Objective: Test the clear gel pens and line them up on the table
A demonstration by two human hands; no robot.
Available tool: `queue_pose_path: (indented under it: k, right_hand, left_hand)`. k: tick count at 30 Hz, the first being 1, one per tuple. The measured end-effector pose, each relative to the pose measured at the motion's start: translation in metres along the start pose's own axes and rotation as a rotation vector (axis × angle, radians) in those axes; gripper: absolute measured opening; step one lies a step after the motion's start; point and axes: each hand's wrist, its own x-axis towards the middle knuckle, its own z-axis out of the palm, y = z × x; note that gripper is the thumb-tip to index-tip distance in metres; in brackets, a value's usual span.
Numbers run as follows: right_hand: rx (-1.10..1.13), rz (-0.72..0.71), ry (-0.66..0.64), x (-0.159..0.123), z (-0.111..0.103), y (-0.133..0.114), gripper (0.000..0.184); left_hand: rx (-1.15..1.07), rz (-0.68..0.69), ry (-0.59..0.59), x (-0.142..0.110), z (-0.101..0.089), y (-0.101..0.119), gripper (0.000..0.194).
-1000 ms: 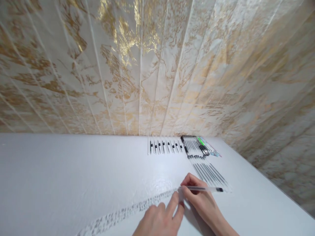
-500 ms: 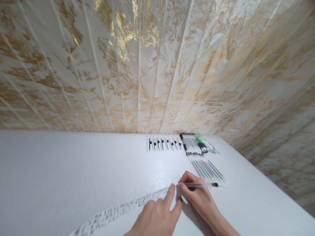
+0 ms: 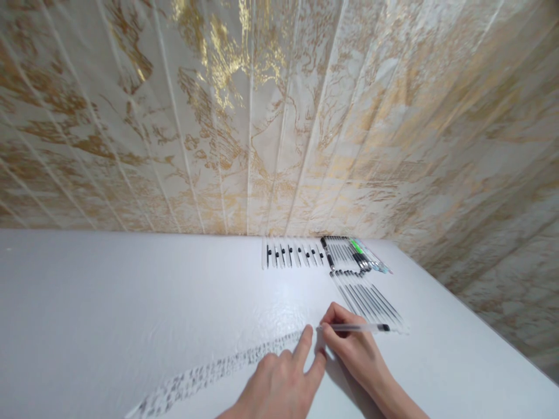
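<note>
My right hand (image 3: 353, 343) grips a clear pen (image 3: 364, 327) with a dark end pointing right, its tip end near my left fingers. Lying on the white surface with its fingers spread, my left hand (image 3: 286, 375) has its index finger stretched beside the pen's tip end. Under and left of that hand runs a long white paper strip (image 3: 192, 381) covered in rows of dark marks, too blurred to read. Whether the pen's tip touches the paper, I cannot tell.
Beyond my right hand lies a row of clear pens (image 3: 369, 299) with dark refills. Black pens (image 3: 328, 256) and a green-marked pen (image 3: 357, 247) lie at the back. Several clear pieces with black parts (image 3: 292, 255) line the wall side. Gold-patterned wall covering (image 3: 227, 145) rises behind the white table (image 3: 87, 302).
The view has shifted slightly, so everything sits a little further right. Both hands keep nearly the same pose, and the pen is still in my right hand.
</note>
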Motion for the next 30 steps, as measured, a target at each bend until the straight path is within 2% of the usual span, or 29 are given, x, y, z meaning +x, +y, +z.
queue_pose_path:
  k: [3, 5, 9, 11, 13, 17, 21, 23, 26, 28, 30]
  right_hand:
    - [0.003, -0.011, 0.006, 0.0, -0.001, 0.002, 0.014]
    - [0.048, 0.003, 0.02, 0.0, -0.003, 0.005, 0.017]
    - [0.199, 0.041, 0.139, -0.001, -0.009, 0.006, 0.025]
    - [0.211, -0.016, 0.202, -0.003, -0.01, 0.002, 0.026]
    - [0.219, -0.088, 0.198, -0.008, -0.008, -0.006, 0.025]
    - [0.304, -0.129, 0.085, -0.02, 0.002, -0.028, 0.021]
    - [0.298, -0.193, 0.114, -0.026, 0.006, -0.042, 0.02]
    - [0.264, -0.261, 0.146, -0.027, 0.003, -0.043, 0.016]
    - [0.202, -0.428, 0.162, -0.028, -0.001, -0.042, 0.006]
    - [0.138, -0.536, 0.121, -0.029, -0.001, -0.042, 0.009]
    - [0.088, -0.61, 0.09, -0.03, 0.003, -0.043, 0.016]
  left_hand:
    - [-0.033, -0.004, -0.016, -0.001, 0.001, -0.001, 0.056]
    - [-0.127, -0.043, 0.028, -0.002, 0.004, -0.003, 0.058]
    - [-0.631, -0.225, 0.26, -0.004, 0.01, -0.01, 0.059]
    - [-0.884, -0.325, 0.381, -0.003, 0.012, -0.016, 0.059]
    - [-1.029, -0.405, 0.452, -0.001, 0.013, -0.02, 0.06]
    - [-1.141, -0.443, 0.477, 0.002, 0.013, -0.024, 0.063]
    - [-1.323, -0.401, 0.51, 0.0, 0.008, -0.024, 0.045]
    - [-1.532, -0.375, 0.511, 0.001, 0.004, -0.025, 0.033]
    - [-2.002, -0.352, 0.543, 0.004, -0.001, -0.029, 0.031]
    - [-2.301, -0.357, 0.545, 0.006, -0.004, -0.031, 0.03]
    - [-2.498, -0.363, 0.485, 0.007, -0.004, -0.031, 0.027]
